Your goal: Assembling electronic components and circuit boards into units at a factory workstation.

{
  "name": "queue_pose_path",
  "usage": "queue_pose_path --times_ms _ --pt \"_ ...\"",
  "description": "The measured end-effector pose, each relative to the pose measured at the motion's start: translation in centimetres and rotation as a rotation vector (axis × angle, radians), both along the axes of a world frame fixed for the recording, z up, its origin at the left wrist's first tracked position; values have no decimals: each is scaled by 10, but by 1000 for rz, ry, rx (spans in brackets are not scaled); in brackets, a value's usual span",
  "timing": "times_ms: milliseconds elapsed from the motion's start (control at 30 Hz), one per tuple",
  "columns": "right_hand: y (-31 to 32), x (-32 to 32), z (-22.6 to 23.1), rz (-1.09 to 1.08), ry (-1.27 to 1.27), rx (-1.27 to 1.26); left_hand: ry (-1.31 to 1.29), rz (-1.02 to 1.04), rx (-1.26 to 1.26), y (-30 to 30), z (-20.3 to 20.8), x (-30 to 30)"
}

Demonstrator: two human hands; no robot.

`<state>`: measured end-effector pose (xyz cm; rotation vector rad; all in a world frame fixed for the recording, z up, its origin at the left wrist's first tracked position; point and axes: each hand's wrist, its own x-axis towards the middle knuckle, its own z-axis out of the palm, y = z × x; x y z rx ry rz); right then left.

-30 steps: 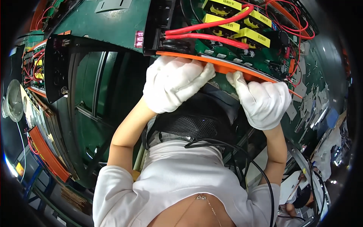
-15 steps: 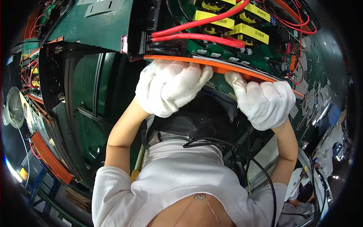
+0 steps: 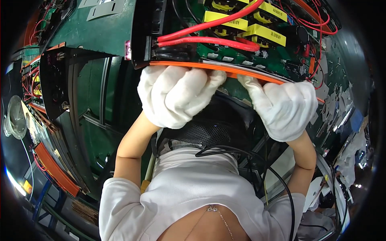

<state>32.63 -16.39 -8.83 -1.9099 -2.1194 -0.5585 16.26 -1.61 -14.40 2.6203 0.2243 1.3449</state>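
Observation:
Both my hands wear white gloves. My left hand (image 3: 177,94) grips the near orange edge (image 3: 209,66) of an open electronics unit, fingers curled under the rim. My right hand (image 3: 285,108) holds the same orange edge further right. Inside the unit lies a green circuit board (image 3: 257,52) with yellow block components (image 3: 245,24) and thick red cables (image 3: 209,40) running across a black housing (image 3: 146,36).
A green metal workbench (image 3: 100,36) carries the unit. Another black and orange unit (image 3: 54,80) stands at the left, with an orange-edged panel (image 3: 54,170) below it. A black cable (image 3: 257,168) loops over my white shirt. Thin red wires (image 3: 317,24) trail at upper right.
The unit's orange edge has come closer and lower in view. Both hands kept their grip on it and shifted slightly left with it.

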Motion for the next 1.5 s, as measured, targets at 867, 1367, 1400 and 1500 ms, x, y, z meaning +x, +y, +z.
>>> queue_pose_path --times_ms 867,1367,1400,1500 --pt "28 -6 47 -246 376 -383 119 174 5 -4 42 -3" --pt "31 -3 52 -260 407 -505 398 332 44 -16 55 -3" --pt "32 -2 52 -249 409 -510 380 359 70 -17 55 -1" --pt "32 -2 50 -232 390 -504 431 393 65 -23 56 0"
